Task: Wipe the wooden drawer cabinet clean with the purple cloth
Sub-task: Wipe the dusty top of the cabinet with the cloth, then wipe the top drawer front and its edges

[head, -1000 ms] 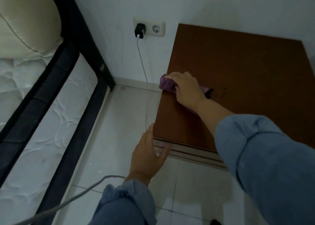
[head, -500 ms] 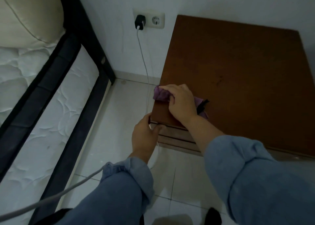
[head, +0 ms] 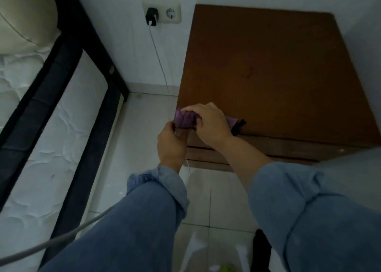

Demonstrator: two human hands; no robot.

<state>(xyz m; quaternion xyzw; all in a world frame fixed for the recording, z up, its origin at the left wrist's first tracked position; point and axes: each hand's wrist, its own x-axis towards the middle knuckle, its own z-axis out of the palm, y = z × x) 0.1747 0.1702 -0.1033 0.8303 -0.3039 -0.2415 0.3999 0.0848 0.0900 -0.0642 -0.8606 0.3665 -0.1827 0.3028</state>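
Observation:
The wooden drawer cabinet [head: 274, 65] stands against the white wall, its brown top seen from above. The bunched purple cloth [head: 184, 119] lies at the top's front left corner, a dark tag sticking out to the right. My right hand [head: 210, 123] presses down on the cloth and grips it. My left hand [head: 172, 143] is at the same corner just below, fingers curled against the cloth's left end and the cabinet edge. Drawer fronts show under the top's front edge.
A black charger [head: 152, 16] sits in a wall socket [head: 161, 13]; its white cable [head: 159, 59] hangs down beside the cabinet's left side. A black bed frame [head: 82, 111] with a white mattress [head: 24, 148] fills the left. A grey cable [head: 51, 240] crosses the tiled floor.
My right hand has dragged the cloth along the left edge to the front left corner. My left hand has risen from the floor side to that corner and now touches the cloth.

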